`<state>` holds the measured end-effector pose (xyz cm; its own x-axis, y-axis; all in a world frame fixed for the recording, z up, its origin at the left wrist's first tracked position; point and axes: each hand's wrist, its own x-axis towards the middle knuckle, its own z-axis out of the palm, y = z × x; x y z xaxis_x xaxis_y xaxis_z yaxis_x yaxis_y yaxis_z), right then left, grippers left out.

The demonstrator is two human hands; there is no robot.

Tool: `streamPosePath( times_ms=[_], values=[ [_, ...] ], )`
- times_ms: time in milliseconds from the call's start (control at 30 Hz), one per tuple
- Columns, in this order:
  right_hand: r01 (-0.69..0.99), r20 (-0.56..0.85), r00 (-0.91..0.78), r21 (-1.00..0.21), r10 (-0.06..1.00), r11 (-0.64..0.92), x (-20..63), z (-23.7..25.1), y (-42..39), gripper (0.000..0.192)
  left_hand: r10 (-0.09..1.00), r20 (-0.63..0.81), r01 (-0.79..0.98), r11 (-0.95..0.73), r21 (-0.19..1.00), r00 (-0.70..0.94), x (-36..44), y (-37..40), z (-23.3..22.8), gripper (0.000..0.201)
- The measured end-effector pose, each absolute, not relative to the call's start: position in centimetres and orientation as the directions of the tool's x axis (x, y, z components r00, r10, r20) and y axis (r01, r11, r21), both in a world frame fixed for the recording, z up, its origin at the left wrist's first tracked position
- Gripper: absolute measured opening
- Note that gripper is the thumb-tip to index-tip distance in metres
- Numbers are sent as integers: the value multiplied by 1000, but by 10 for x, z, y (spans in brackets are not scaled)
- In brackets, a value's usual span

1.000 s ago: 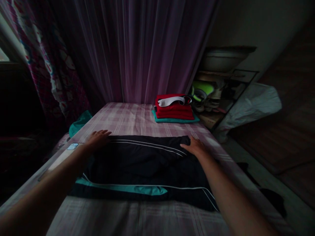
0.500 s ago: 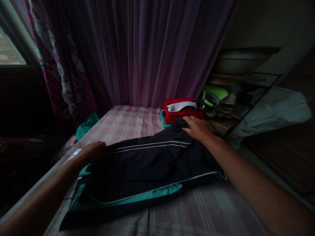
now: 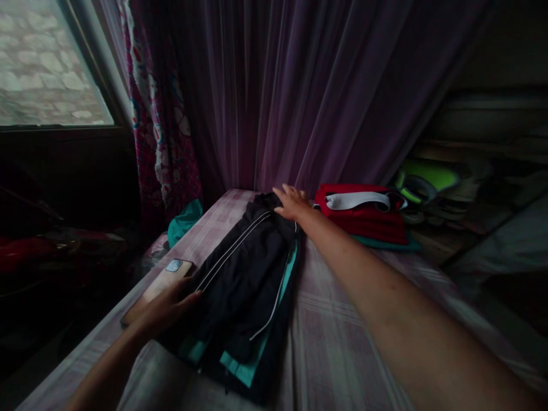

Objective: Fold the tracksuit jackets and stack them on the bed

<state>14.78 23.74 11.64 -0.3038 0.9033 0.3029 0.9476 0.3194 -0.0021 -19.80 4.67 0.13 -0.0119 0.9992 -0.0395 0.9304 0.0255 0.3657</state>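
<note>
A dark garment (image 3: 240,268) with white piping and teal lining lies folded lengthwise on the bed, pointing away from me. My right hand (image 3: 293,202) rests on its far end, fingers spread. At the near left edge, my left hand (image 3: 175,302) touches the cloth with thumb and fingers apart. Just left of the garment lies a phone (image 3: 160,285), camera side up, partly behind my left hand. To the right of my right hand sits a red folded cloth (image 3: 363,220) with a white strap (image 3: 357,200) on top and teal fabric (image 3: 387,242) under it.
A plaid sheet (image 3: 338,319) covers the bed. Purple curtains (image 3: 299,97) hang at its far end. A teal cloth (image 3: 184,222) is by the left edge. On the right stands a shelf with a bright green item (image 3: 432,174). At upper left is a window (image 3: 47,63).
The garment has turned from lying crosswise to lying lengthwise, its far end swung left with my right hand. More of the phone shows now. The view has shifted left.
</note>
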Motion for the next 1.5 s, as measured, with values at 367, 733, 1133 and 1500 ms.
streamPosePath(
  times_ms=[367, 733, 1133, 1500],
  values=[
    [629, -207, -5, -761, 978, -158, 152, -27, 37, 78, 994, -80, 892, 103, 439, -75, -183, 54, -5, 64],
    [515, 132, -26, -848, 991, 126, 204, 3, 17, 62, 993, -93, 798, 3, 603, 67, -101, -5, 14, 70],
    [712, 249, -275, -596, 929, 371, 279, -50, -70, 63, 856, 104, 807, -513, 292, 506, -119, -28, 5, 56],
    [807, 416, -471, -154, 778, 571, 277, -43, -68, 64, 672, 94, 674, -738, 9, 735, -126, -26, -2, 57]
  ],
)
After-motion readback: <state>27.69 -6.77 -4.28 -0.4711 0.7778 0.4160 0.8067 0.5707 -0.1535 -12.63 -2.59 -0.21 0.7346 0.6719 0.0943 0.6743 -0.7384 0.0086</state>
